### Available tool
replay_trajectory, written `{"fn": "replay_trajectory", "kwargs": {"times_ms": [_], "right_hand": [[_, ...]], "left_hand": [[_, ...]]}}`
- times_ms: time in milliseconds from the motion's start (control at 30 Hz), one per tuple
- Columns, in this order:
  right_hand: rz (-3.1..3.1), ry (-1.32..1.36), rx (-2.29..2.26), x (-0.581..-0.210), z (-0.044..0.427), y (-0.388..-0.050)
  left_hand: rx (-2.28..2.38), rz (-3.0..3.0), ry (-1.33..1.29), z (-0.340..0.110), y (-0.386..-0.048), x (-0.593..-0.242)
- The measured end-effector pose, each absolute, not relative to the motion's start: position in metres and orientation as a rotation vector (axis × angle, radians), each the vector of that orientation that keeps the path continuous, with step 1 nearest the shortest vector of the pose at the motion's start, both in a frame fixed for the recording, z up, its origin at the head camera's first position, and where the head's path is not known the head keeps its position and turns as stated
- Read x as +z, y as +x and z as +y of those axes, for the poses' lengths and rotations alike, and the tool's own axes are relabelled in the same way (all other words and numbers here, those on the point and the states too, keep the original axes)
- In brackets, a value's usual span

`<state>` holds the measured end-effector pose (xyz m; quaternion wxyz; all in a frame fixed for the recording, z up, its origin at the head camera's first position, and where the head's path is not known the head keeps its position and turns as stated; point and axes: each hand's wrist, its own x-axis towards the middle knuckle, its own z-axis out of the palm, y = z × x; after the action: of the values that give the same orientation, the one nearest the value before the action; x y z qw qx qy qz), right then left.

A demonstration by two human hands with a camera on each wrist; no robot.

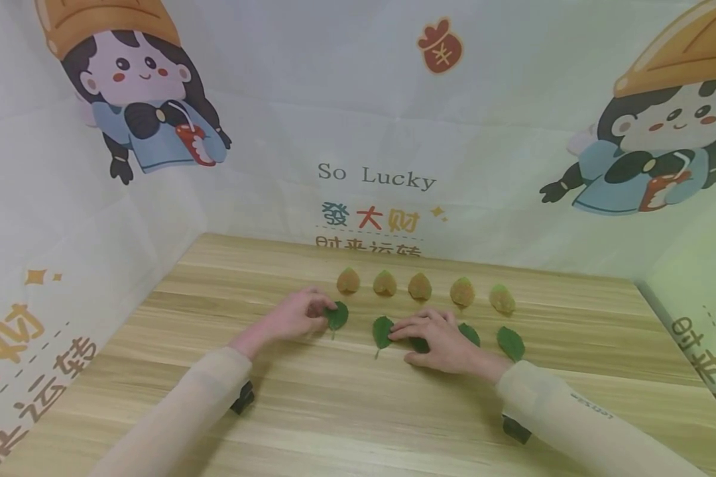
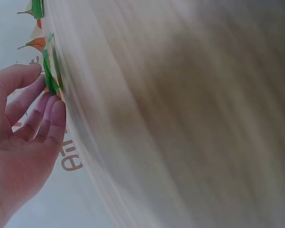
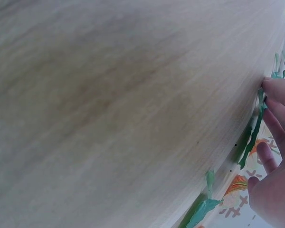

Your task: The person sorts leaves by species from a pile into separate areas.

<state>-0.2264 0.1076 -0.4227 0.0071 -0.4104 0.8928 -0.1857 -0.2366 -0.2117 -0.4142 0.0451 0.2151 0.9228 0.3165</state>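
In the head view, several green leaves lie in a row across a wooden table [image 1: 310, 411]. My left hand [image 1: 301, 315] touches the left edge of the leftmost green leaf [image 1: 339, 316], fingers loosely bent. The left wrist view shows that leaf [image 2: 49, 71] beside the thumb and fingertips, with a gap in the hand [image 2: 26, 128]. My right hand [image 1: 444, 341] reaches over the middle green leaf [image 1: 419, 344], mostly hidden below it. Its extended fingertips touch the right edge of the second green leaf [image 1: 382, 332]. Another leaf [image 1: 469, 334] is partly covered behind this hand.
Behind the green row stands a row of several orange-brown leaf-like pieces [image 1: 419, 287] with greenish tips. The rightmost green leaf [image 1: 510, 343] lies beyond the right wrist. A printed white cloth [image 1: 370, 119] hangs at the table's back and sides.
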Motion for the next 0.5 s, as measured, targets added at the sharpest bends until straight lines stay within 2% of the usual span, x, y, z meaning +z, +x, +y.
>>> {"fn": "replay_trajectory", "kwargs": {"times_ms": [500], "right_hand": [[2.792,-1.281,-0.574,-0.4234,0.1076,-0.227]], "left_hand": [[0.896,2.8,0.764,-0.2089,-0.2398,-0.4197]]}}
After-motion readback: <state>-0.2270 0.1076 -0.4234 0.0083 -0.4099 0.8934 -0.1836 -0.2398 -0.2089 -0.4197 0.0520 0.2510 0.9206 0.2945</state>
